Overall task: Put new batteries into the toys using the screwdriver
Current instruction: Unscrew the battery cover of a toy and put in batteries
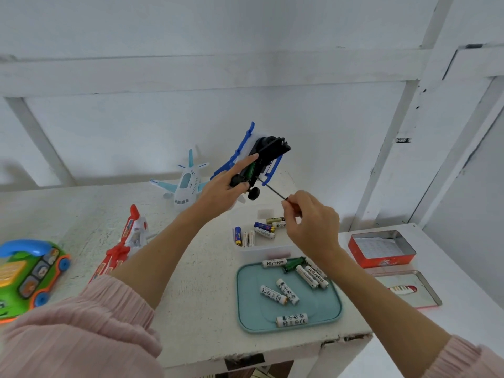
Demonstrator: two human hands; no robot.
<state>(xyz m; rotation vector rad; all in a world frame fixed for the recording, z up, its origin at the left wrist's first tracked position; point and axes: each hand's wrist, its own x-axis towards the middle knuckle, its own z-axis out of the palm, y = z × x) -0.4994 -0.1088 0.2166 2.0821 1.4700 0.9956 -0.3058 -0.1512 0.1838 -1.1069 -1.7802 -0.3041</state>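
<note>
Two hands are raised above the bench point(191, 309), both busy with one toy. The left hand point(221, 192) is closed around a blue and white toy point(261, 156) turned underside up, its black base and a small wheel facing the person, the forefinger stretched along the open battery bay, where something green, most likely a battery, already sits. The right hand point(308, 219) pinches the handle of a thin screwdriver point(271, 189), whose dark shaft slants up to the toy's base just right of the wheel; whether the tip sits in a screw I cannot tell.

Taking the teal tray point(245, 301) as the mark: it lies near the bench's front edge with white batteries point(287, 291) and one green battery point(293, 264) loose on it. Just behind it stands a white tub point(261, 251) of mixed batteries. Right of the tray is an open red tin point(381, 249) with its lid point(409, 289) beside it. Behind and left of the tray rests a pale blue toy plane point(186, 186); further left lie a red and white toy point(125, 241) and a green toy phone point(30, 271).

My reading is that this toy is at the battery stage, with the bay open. The next move calls for a steady left grip while the screwdriver tip is seated squarely, or the bay filled and its cover found; no cover is plainly visible.
</note>
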